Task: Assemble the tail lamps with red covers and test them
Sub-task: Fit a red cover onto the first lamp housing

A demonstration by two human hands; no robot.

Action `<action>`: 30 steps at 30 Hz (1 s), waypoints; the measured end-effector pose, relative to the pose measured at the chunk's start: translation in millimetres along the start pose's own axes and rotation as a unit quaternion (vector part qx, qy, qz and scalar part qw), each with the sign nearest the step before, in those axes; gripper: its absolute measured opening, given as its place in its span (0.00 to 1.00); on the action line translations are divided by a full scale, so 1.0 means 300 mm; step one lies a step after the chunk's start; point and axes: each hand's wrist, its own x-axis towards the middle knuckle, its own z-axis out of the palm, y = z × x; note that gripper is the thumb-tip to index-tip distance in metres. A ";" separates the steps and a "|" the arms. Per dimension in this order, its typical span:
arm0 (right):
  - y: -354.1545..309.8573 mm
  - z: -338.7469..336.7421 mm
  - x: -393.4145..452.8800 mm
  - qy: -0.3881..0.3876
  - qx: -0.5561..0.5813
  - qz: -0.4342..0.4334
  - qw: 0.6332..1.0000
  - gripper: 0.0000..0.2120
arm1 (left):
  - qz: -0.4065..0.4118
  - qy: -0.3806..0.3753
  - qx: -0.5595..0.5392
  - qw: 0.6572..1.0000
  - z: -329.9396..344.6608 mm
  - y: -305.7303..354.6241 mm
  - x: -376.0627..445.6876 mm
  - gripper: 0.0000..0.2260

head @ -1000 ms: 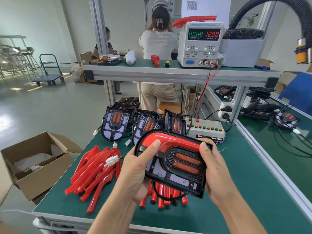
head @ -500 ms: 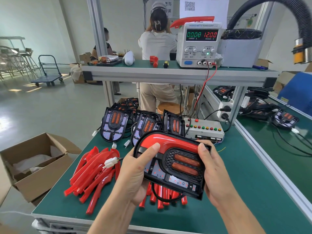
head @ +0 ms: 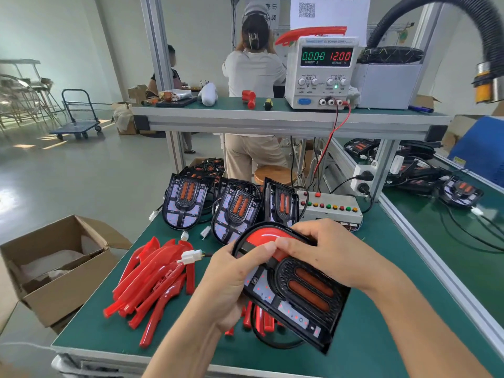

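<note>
At the far left a cardboard box (head: 54, 271) stands open beside the green bench (head: 381, 336), and next to it on the mat lies a heap of loose red covers (head: 152, 282), none of them fitted, so a good share of the assembly is left. Behind the heap, three bare tail lamp bases (head: 237, 211) lean upright in a row with more stacked behind, all without covers and so waiting their turn. A white connector (head: 190, 257) on a black lead hangs free just above the pile, plugged into nothing, which suggests that the lamp in hand has not yet been tested. The left hand (head: 231, 285) grips the tail lamp (head: 297, 285) by its left edge, thumb curled over the front and pressing at the seam where the red cover (head: 263, 237) meets the black frame. The lamp is held above the near edge of the bench, tilted, with the cover lying along its upper curve. The right hand (head: 332, 255) clasps the top right of the lamp, fingers curled over the cover, seemingly pressing it home. Whether the cover has clicked fully into place cannot be told. Further right, the button test box (head: 330, 210) sits idle and the power supply (head: 323, 72) on the shelf reads near zero current, so testing appears still to come.
</note>
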 end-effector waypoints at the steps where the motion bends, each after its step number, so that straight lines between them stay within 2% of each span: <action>1: 0.000 0.001 0.003 -0.006 0.015 -0.004 1.000 0.16 | 0.003 -0.002 0.001 1.000 -0.004 0.000 -0.002 0.08; 4: 0.013 0.016 -0.007 -0.005 0.050 -0.012 0.999 0.17 | 0.019 -0.006 0.009 1.000 -0.013 0.003 -0.010 0.07; 7: 0.017 0.040 -0.017 0.007 0.071 0.006 0.997 0.29 | 0.019 -0.010 0.016 1.000 -0.018 0.007 -0.011 0.09; 10: 0.027 0.041 -0.022 -0.006 0.094 0.010 0.996 0.22 | 0.015 -0.019 0.022 0.999 -0.019 0.015 -0.010 0.07; 12: 0.037 0.022 -0.032 -0.079 0.159 0.025 0.984 0.16 | 0.007 -0.019 0.020 1.000 -0.027 0.021 -0.008 0.05; 14: 0.057 -0.007 -0.043 -0.139 0.208 0.043 0.967 0.16 | -0.005 -0.012 0.015 1.000 -0.037 0.024 -0.007 0.12; 16: 0.067 -0.029 -0.050 -0.161 0.231 0.055 0.958 0.16 | -0.013 -0.009 0.007 1.000 -0.042 0.026 -0.007 0.13; 20: 0.079 -0.024 -0.055 -0.113 0.219 0.050 0.968 0.15 | -0.006 -0.038 0.009 0.999 -0.036 0.020 -0.004 0.01; 23: 0.067 -0.005 -0.061 -0.087 0.221 0.038 0.971 0.16 | 0.007 -0.039 0.032 0.999 -0.044 0.019 0.004 0.05; 26: 0.059 0.011 -0.066 -0.077 0.227 0.035 0.970 0.16 | 0.013 -0.038 0.041 0.998 -0.054 0.023 0.009 0.03; 30: 0.059 0.023 -0.064 -0.067 0.215 0.037 0.974 0.18 | 0.004 -0.029 0.041 0.999 -0.064 0.022 0.013 0.06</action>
